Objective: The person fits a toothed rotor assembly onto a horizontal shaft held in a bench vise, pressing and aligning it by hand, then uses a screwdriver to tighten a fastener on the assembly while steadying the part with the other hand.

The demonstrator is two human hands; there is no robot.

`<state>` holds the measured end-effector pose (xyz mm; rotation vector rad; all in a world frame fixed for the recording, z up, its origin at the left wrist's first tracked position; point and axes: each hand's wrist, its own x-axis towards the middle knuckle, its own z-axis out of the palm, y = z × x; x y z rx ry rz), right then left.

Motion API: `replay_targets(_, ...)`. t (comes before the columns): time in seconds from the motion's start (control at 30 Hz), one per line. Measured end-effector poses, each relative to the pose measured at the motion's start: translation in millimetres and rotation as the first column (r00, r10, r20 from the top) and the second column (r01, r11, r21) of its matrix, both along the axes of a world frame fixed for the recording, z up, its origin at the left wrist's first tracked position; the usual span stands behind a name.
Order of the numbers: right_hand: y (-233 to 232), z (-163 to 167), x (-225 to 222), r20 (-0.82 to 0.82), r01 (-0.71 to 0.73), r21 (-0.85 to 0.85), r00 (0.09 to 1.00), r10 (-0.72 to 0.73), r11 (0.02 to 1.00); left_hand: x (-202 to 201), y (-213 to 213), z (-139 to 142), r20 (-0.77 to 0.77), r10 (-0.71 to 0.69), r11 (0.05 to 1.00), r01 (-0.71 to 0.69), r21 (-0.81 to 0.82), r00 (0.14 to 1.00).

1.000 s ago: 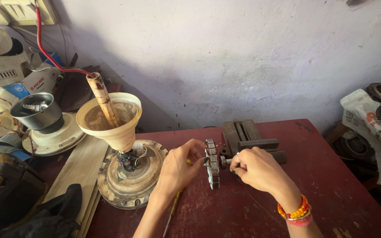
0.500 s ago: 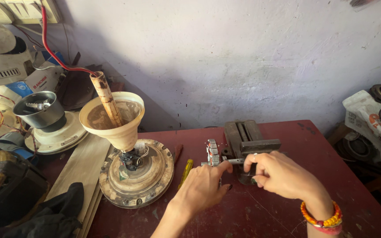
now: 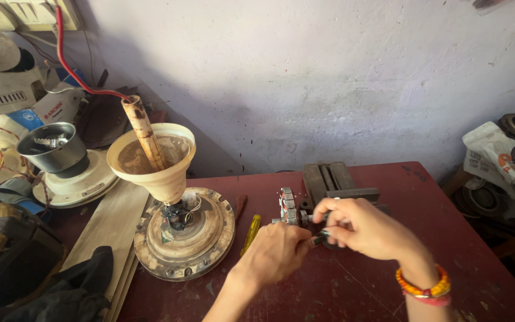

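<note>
On the red table (image 3: pixel 388 286), a cream cup (image 3: pixel 150 158) holds a rod (image 3: pixel 144 132).

small round metal stator (image 3: pixel 287 207) | on edge | on red table (image 3: pixel 388 286), both hands touching

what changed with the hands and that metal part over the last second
A second ago both hands clasped the round motor core from either side. Since then the left hand has dropped below it, and the right hand has slid to its right side, fingers now pinching a small piece by the vise. The ceiling fan motor, yellow screwdriver and red table stayed put.
</note>
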<state>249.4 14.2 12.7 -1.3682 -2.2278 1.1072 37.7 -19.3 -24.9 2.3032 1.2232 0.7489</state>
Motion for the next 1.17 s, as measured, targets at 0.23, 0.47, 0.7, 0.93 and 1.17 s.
replay_targets(0.23, 8.9, 4.7, 56.0, 0.272, 0.111, -0.062, 0.958, -0.090, 0.992, -15.0, 14.3, 1.3, -0.081, 0.003, 0.982, -0.019, -0.186, 0.997)
replay_targets(0.47, 2.2, 4.6, 32.7, 0.115, 0.140, 0.194, 0.980, -0.165, 0.971, -42.9, 28.7, -6.1, -0.061, -0.043, 0.955, 0.023, -0.296, 0.997)
replay_targets(0.7, -17.7, -4.3, -35.4, -0.248, 0.238, 0.374, 0.957, -0.151, 0.896, -56.4, 33.3, -6.6, -0.053, -0.044, 0.913, 0.019, -0.408, 0.998)
replay_targets(0.93, -7.3, -14.4, -39.5, -0.104, -0.003, 0.138, 0.994, 0.018, 0.990, -61.0, 38.4, -18.4, -0.180, -0.053, 0.927, -0.019, -0.374, 0.982)
replay_targets(1.17, 16.5, -1.8, 61.7, 0.311, 0.051, 0.066, 0.948, -0.069, 0.997, -73.4, 38.7, -15.1, -0.175, 0.138, 0.896, -0.198, -0.398, 0.975)
